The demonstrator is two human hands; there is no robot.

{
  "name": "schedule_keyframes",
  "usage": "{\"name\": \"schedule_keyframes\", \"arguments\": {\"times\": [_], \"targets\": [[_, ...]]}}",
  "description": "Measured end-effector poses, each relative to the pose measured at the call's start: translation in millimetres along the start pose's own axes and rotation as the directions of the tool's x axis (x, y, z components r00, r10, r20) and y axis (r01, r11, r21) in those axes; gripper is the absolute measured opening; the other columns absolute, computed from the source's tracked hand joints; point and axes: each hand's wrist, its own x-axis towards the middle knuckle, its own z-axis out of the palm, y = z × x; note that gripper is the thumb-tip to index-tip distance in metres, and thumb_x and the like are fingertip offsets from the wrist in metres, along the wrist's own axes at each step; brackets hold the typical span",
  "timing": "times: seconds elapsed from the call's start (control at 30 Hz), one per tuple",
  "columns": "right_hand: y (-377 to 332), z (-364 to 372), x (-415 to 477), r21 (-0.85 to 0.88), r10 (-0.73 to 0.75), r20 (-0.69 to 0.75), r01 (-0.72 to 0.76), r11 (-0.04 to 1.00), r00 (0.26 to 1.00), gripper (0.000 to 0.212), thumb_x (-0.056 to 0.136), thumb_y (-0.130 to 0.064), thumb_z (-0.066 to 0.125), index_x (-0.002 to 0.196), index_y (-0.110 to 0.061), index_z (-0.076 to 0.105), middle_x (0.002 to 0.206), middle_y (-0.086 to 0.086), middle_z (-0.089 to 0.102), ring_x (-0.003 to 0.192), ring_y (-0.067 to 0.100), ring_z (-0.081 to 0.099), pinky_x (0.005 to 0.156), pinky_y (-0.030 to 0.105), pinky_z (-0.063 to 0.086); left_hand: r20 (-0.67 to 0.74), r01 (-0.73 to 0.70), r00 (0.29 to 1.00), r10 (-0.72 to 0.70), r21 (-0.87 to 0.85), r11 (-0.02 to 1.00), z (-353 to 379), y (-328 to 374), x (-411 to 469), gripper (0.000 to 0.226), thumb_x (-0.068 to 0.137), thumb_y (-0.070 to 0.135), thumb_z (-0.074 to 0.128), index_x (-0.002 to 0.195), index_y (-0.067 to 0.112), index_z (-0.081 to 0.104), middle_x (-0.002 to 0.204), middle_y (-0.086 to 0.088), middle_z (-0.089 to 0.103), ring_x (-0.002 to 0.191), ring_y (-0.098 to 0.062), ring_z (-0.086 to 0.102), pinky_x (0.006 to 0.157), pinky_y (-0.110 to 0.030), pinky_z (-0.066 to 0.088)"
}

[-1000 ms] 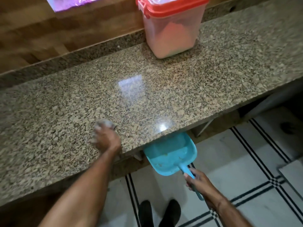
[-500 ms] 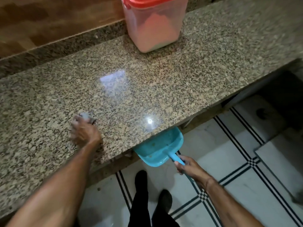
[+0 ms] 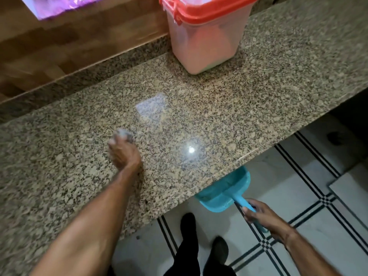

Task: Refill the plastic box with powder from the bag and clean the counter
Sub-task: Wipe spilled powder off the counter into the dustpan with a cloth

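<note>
A clear plastic box (image 3: 203, 38) with a red lid stands at the back of the speckled granite counter (image 3: 239, 108), holding pale pink powder. My left hand (image 3: 122, 152) rests on the counter's middle, shut on a small grey cloth (image 3: 122, 134) that shows past the fingertips. My right hand (image 3: 262, 218) grips the handle of a turquoise dustpan (image 3: 225, 194), held just under the counter's front edge with part of its tray hidden beneath the stone. A purple bag (image 3: 59, 5) shows at the top left edge.
A wooden panel (image 3: 69, 48) runs behind the counter. Below the edge is white tiled floor (image 3: 298, 176) with black stripes, and my dark shoes (image 3: 199, 242) stand close to the counter.
My left hand with the cloth has swept left across the counter and back toward the middle. The dustpan stays under the front edge in my right hand.
</note>
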Motion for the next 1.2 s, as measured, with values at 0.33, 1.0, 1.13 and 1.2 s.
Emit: {"name": "schedule_keyframes", "arguments": {"times": [0.33,1.0,1.13,1.2], "targets": [[-14,11,-3,0.007,0.074,-0.004,-0.074,0.997,0.997,0.022,0.101,-0.014,0.062,0.122,-0.011,0.067,0.087,0.006,0.058,0.074,0.013,0.055,0.068,0.021,0.049,0.156,-0.565,0.796,0.585,-0.158,0.810,33,89,-55,0.056,0.100,0.056,0.019,0.119,0.026,0.062,0.100,0.005,0.062,0.086,-0.016,0.059,0.082,-0.036,0.053],[-19,-1,-18,0.103,0.100,-0.150,-0.085,0.991,0.984,0.021,0.101,-0.015,0.062,0.122,-0.013,0.066,0.070,-0.006,0.059,0.061,0.003,0.056,0.063,0.018,0.046,0.143,-0.766,0.538,0.831,-0.328,0.553,70,159,-83,0.043,0.108,0.051,0.035,0.110,0.025,0.070,0.087,0.007,0.071,0.072,-0.010,0.070,0.054,-0.024,0.056],[-19,-11,-17,0.093,0.075,-0.161,-0.060,0.994,0.984,0.022,0.101,-0.017,0.063,0.122,-0.014,0.066,0.073,-0.006,0.058,0.062,0.004,0.054,0.065,0.020,0.045,0.083,-0.469,0.874,0.480,-0.122,0.875,63,152,4,0.055,0.095,0.045,0.025,0.119,0.013,0.062,0.113,-0.015,0.066,0.105,-0.033,0.065,0.088,-0.047,0.056],[-15,-16,-18,0.101,0.084,-0.169,-0.068,0.993,0.982,0.022,0.101,-0.017,0.063,0.122,-0.018,0.066,0.074,-0.006,0.058,0.064,0.004,0.054,0.067,0.019,0.045,0.090,-0.334,0.936,0.341,-0.088,0.939,69,172,10,0.042,0.103,0.033,0.034,0.124,0.008,0.061,0.122,-0.019,0.062,0.110,-0.037,0.059,0.094,-0.050,0.049]]}}
